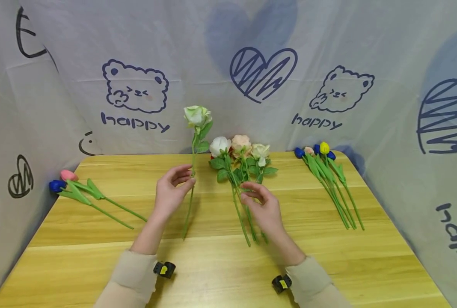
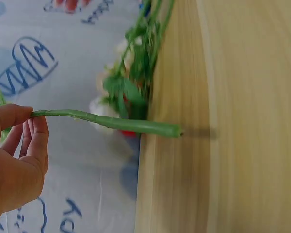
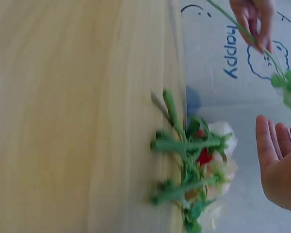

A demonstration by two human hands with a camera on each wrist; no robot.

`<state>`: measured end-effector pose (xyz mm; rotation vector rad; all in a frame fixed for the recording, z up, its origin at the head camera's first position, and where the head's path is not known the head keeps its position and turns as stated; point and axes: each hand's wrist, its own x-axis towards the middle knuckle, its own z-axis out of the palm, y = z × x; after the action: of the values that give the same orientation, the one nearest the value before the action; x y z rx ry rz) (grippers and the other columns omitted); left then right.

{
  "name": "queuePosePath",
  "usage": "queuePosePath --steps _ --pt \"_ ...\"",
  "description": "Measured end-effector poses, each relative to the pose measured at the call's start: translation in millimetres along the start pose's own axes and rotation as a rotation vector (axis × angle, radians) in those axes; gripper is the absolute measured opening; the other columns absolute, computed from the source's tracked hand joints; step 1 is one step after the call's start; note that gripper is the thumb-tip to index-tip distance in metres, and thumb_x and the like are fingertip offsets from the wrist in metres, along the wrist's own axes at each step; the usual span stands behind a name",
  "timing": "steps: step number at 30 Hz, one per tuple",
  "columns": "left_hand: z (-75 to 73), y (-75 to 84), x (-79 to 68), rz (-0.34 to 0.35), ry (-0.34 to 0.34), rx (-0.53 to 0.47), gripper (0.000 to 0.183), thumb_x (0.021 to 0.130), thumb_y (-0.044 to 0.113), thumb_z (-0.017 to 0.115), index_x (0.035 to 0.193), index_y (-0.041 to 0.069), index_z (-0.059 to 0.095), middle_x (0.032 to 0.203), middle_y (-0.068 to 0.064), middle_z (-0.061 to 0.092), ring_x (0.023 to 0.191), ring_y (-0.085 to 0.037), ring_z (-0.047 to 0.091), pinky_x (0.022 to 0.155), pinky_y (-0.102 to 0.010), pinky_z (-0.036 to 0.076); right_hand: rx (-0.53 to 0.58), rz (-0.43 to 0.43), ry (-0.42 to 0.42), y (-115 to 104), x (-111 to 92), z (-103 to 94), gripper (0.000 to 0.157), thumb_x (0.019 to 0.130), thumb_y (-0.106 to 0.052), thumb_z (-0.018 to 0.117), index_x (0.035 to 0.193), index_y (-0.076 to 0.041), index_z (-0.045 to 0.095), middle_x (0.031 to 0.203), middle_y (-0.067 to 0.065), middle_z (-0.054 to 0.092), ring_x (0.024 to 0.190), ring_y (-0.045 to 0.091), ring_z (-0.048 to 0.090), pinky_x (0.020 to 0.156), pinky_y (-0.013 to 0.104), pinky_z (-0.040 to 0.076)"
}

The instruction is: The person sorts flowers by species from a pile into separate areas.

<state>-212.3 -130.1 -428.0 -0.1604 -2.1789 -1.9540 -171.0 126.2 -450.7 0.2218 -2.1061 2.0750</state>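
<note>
My left hand pinches the stem of a pale green-white rose between thumb and fingertips. The rose stands nearly upright, and in the left wrist view the cut end of its stem hangs over the table. To the right lies a bunch of roses: a white rose, a peach rose and a cream rose, with a red flower partly hidden among them. My right hand hovers over their stems with fingers loosely bent, holding nothing.
On the table's left lie a pink tulip and a blue tulip. Several tulips, including a yellow tulip, lie at the right. A printed cloth hangs behind the wooden table and along its sides.
</note>
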Motion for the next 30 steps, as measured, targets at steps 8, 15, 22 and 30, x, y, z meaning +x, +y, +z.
queuePosePath --steps 8,15,22,30 --pt "44.7 3.5 -4.6 0.019 -0.038 -0.098 0.04 0.092 -0.01 0.071 0.131 -0.006 0.064 0.122 -0.027 0.066 0.104 -0.022 0.066 0.088 -0.02 0.058 -0.108 0.078 -0.123 4.3 -4.0 19.7 0.033 0.096 -0.002 0.07 0.129 -0.003 0.069 0.128 0.01 0.07 0.109 0.028 0.069 0.083 0.03 0.062" --pt "66.4 5.7 -7.7 0.006 -0.045 -0.142 0.039 0.091 -0.009 0.073 0.129 -0.005 0.064 0.123 -0.026 0.066 0.108 -0.033 0.066 0.09 -0.021 0.058 -0.143 0.096 -0.226 10.0 -5.7 27.3 0.036 0.096 -0.005 0.071 0.131 0.001 0.067 0.12 0.015 0.072 0.102 0.029 0.073 0.08 0.042 0.064" --pt "76.6 7.1 -8.3 -0.014 -0.024 -0.194 0.038 0.09 -0.011 0.072 0.127 -0.007 0.064 0.123 -0.031 0.064 0.107 -0.033 0.066 0.088 -0.02 0.057 -0.07 0.145 -0.209 11.8 -5.5 29.0 0.036 0.095 0.001 0.07 0.129 0.008 0.064 0.116 0.023 0.067 0.092 0.027 0.072 0.078 0.055 0.063" --pt "81.2 8.1 -7.8 -0.036 -0.027 -0.183 0.037 0.091 -0.009 0.073 0.127 -0.005 0.065 0.121 -0.024 0.067 0.106 -0.03 0.067 0.088 -0.02 0.058 -0.052 0.172 -0.198 7.8 -5.6 26.2 0.034 0.096 0.003 0.068 0.128 0.009 0.063 0.112 0.021 0.064 0.087 0.026 0.072 0.076 0.054 0.064"
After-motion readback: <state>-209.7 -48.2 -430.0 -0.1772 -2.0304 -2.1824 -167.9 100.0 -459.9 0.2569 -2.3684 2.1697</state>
